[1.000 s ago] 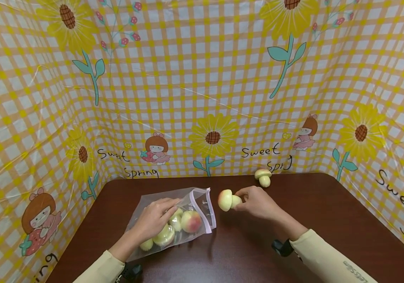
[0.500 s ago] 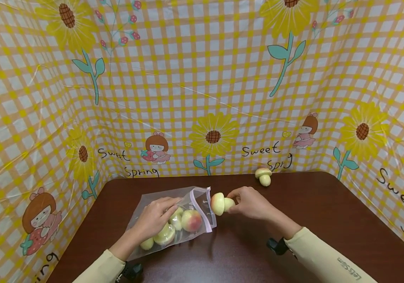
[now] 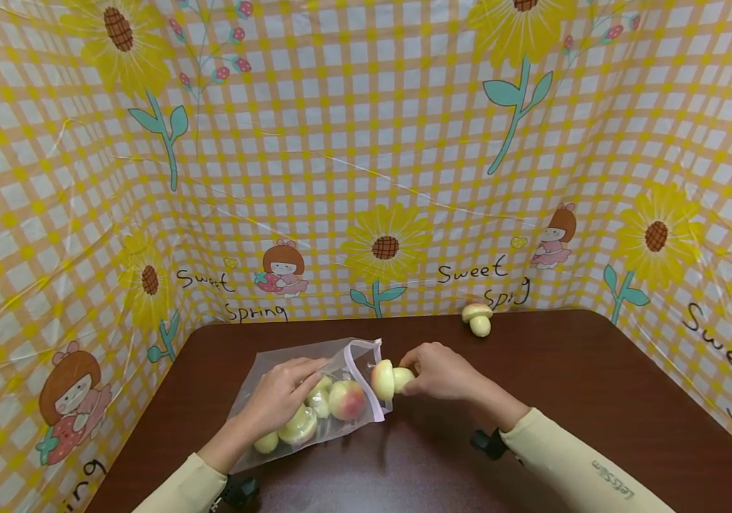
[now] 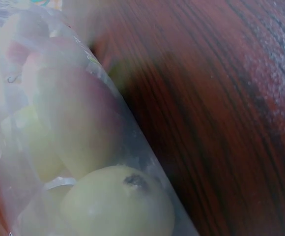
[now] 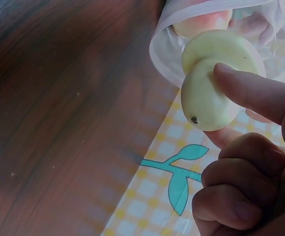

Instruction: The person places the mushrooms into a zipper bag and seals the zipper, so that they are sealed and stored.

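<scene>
My right hand (image 3: 445,372) pinches a pale yellow toy mushroom (image 3: 383,381) by its stem, thumb on one side. Its reddish-tinted cap points left into the mouth of a clear zip bag (image 3: 362,349). In the right wrist view the mushroom (image 5: 209,96) overlaps the bag's rim (image 5: 157,54). My left hand (image 3: 282,390) rests on top of the bag with fingers extended. Several similar mushrooms (image 3: 346,400) lie inside the bag, partly hidden by that hand. The left wrist view shows a mushroom (image 4: 120,206) close up through the plastic.
Another mushroom (image 3: 480,322) lies at the back edge of the dark brown table (image 3: 532,370). A checked sunflower cloth (image 3: 314,178) rises behind the table and on both sides.
My right hand has moved left with the mushroom, bringing its cap from outside the bag to within its mouth. The left hand and the bag stay practically still.
</scene>
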Motion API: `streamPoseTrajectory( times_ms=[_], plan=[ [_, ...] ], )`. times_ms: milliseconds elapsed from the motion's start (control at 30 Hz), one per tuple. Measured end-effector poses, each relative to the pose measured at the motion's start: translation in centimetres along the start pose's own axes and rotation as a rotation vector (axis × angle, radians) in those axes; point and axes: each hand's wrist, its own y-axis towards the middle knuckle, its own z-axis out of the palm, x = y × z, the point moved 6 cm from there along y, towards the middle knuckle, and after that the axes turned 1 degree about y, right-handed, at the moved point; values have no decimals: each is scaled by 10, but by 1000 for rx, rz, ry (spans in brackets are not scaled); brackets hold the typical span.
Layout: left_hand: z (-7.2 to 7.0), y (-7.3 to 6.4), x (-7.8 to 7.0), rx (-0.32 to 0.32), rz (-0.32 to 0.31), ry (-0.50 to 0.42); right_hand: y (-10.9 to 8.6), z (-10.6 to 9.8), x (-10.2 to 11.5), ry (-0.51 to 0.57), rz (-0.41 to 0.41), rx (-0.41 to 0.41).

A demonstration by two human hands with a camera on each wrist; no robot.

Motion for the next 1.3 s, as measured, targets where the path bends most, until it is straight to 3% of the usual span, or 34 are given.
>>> streamPoseTrajectory(
  times_ms=[633, 1000, 1300],
  plan=[
    [1, 0, -1, 1, -8, -25, 9, 13, 15, -82, 36, 58],
    [3, 1, -4, -5, -2, -61, 12, 28, 20, -36, 3, 70],
    [3, 3, -4, -3, -12, -91, 28, 42, 30, 23, -26, 77]
  ],
)
